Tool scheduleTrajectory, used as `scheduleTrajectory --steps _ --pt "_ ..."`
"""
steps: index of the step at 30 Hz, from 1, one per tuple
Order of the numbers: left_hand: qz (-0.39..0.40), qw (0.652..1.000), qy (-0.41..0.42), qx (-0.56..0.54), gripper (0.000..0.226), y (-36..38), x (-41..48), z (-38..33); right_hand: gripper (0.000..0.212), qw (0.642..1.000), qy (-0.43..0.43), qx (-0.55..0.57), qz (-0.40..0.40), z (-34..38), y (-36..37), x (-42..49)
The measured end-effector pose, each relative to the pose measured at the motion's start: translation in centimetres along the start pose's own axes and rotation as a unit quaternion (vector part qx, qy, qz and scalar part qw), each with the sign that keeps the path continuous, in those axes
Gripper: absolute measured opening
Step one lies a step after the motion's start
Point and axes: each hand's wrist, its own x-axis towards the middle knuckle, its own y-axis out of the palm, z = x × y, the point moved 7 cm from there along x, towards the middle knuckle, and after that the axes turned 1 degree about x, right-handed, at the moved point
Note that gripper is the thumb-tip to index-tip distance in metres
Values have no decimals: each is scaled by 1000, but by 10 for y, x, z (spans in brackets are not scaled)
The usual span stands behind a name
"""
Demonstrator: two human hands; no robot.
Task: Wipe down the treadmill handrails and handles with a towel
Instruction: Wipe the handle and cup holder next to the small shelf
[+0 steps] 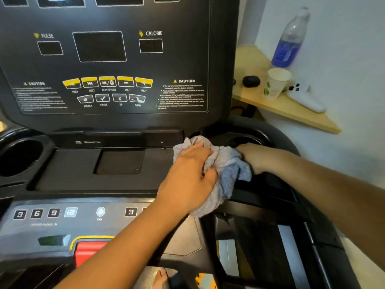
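Note:
A crumpled grey-blue towel lies bunched on the right side of the black treadmill console, beside the right cup holder. My left hand lies over the towel with its fingers curled into the cloth. My right hand reaches in from the right and grips the towel's far side; its fingers are hidden under the fabric. The black right handrail runs down from under the towel toward the lower right.
The upright display panel with yellow buttons stands behind. A left cup holder, speed keys and a red stop button lie near me. On a wooden shelf at right stand a water bottle, paper cup and white phone.

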Motion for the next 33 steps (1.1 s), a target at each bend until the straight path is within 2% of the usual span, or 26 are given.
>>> scheduleTrajectory --steps 3,6,9,11,13,16,18,20,22,23,26,28,29,31,32,33 --pt "-4 1000 -6 19 49 1 1 2 21 1000 19 3 11 -9 0 16" --pt "-8 1000 -5 30 46 -1 2 -1 9 998 18 44 32 -13 4 18" --pt "-20 999 9 32 42 -2 1 -4 12 995 37 47 77 -17 9 22" --pt "-26 999 17 29 40 -3 0 -6 3 989 52 -8 138 -12 12 23" --pt "-28 999 26 22 36 -4 0 -7 27 981 75 -77 163 -6 9 24" --pt "-27 999 37 17 34 -6 -1 -9 30 980 96 -139 105 3 -1 23" --pt "-29 999 34 22 35 -6 -1 -7 22 976 110 -152 111 -1 3 25" --pt "-36 999 29 22 35 -7 -1 -7 6 976 123 -60 168 -10 11 27" --pt "-39 999 28 16 28 -9 -2 -9 10 965 120 14 231 -17 17 26" --pt "-39 999 25 11 25 -9 -2 -10 11 966 114 33 231 -21 17 26" --pt "-44 999 21 3 14 -7 -1 -12 12 968 126 185 115 -29 18 33" --pt "-46 999 21 6 7 -5 0 -12 19 943 146 299 -26 -32 21 33" --pt "-48 999 21 10 6 -5 -1 -12 21 934 153 308 -99 -35 20 30" --pt "-51 998 24 16 5 -6 -2 -13 15 944 138 194 -227 -31 9 17" --pt "-52 998 28 16 6 -7 -3 -13 11 947 105 64 -296 -26 -1 10" --pt "-53 998 33 15 9 -7 -4 -14 9 929 74 -81 -353 -19 -11 3"
